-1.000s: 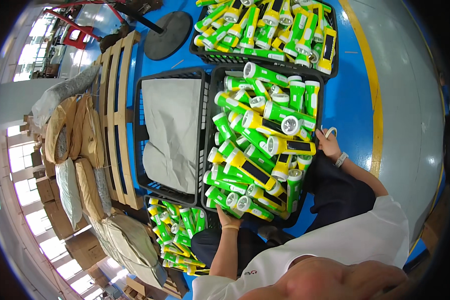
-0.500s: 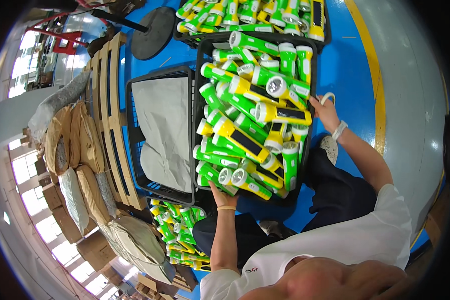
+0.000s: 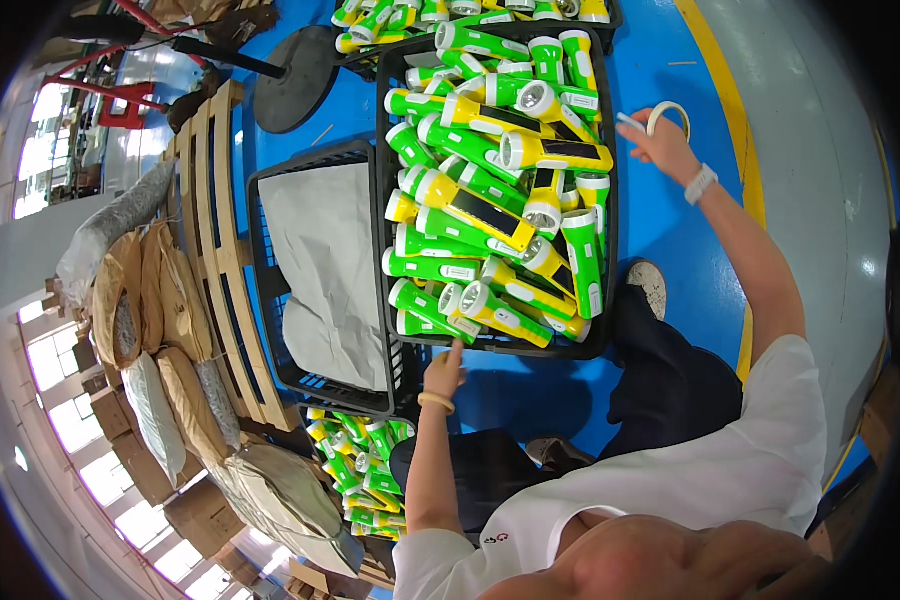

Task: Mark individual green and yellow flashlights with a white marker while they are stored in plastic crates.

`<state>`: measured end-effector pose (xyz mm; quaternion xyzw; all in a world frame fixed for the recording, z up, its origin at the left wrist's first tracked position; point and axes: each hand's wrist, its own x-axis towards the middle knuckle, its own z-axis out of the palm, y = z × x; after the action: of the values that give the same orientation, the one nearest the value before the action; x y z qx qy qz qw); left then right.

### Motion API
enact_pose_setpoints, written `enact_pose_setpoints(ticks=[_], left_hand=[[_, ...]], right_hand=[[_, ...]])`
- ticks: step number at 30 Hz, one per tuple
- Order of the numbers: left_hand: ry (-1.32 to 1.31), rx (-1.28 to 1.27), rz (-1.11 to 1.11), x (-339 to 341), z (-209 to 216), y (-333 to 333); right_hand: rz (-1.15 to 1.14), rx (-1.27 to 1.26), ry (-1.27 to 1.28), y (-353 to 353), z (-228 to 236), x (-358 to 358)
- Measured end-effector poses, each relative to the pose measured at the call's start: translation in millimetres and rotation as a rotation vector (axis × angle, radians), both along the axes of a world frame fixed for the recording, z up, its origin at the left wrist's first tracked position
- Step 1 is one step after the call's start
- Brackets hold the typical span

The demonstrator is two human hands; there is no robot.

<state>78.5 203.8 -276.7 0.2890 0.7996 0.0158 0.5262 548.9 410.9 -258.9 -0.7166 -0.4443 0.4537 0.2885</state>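
A black plastic crate heaped with green-and-white and yellow-and-white flashlights stands in front of me. My left hand is at its near left edge. The index finger points up at the rim, and nothing shows in that hand; whether the fingertip touches the crate I cannot tell. Off the crate's right side, my right hand is closed on a white tape roll. A short white strip sticks out by its fingertips.
Left of the full crate is another black crate lined with grey paper. More flashlights fill crates at the far side and lower left. A wooden pallet, stuffed sacks and a round black stand base lie further left.
The full crate sits a little farther from me. My left hand has come off its near side, and my right hand has lifted away from its right rim with the tape roll.
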Motion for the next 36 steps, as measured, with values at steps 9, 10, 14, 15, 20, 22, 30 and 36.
enact_pose_setpoints(ticks=[9, 10, 14, 15, 20, 22, 30, 36], left_hand=[[-0.596, 0.801, -0.128, 158, 58, 52], [-0.73, 0.744, -0.019, 174, 56, 56], [-0.934, 0.558, 0.196, 194, 49, 61], [-0.936, 0.529, 0.166, 194, 44, 61], [-0.732, 0.698, 0.187, 186, 25, 44], [-0.709, 0.703, 0.221, 174, 22, 36], [-0.482, 0.948, 0.371, 141, -3, 7], [-0.075, 0.888, 0.339, 100, -74, -13]], right_hand=[[0.366, 0.549, 0.248, -104, 29, -103], [0.342, 0.592, 0.223, -109, 23, -104], [0.377, 0.529, 0.195, -132, 1, -105], [0.381, 0.52, 0.2, -136, -5, -107], [0.442, 0.297, 0.296, -148, -9, -126], [0.515, 0.185, 0.432, -147, 2, -127], [0.318, -0.096, 0.679, -152, -20, -148], [0.341, -0.003, 0.565, -163, -20, -189]])
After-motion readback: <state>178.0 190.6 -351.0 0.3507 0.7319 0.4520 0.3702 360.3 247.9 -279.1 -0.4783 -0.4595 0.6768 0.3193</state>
